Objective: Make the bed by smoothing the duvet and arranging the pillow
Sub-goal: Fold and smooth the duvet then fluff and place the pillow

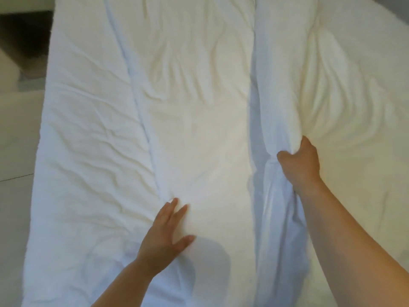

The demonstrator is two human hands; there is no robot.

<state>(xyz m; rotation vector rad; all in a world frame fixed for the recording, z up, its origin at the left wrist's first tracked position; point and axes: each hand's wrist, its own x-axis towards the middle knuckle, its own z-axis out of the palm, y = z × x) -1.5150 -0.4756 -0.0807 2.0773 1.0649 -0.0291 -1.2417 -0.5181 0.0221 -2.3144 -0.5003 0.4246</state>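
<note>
A white duvet covers nearly the whole view, full of creases, with two long ridges running away from me. My left hand lies flat on the duvet near the lower middle, fingers spread, holding nothing. My right hand is closed on a bunched fold of the duvet along the right ridge, pinching the cloth between thumb and fingers. No pillow is in view.
The bed's left edge drops to a pale tiled floor. A dark gap and a pale piece of furniture stand at the upper left beside the bed.
</note>
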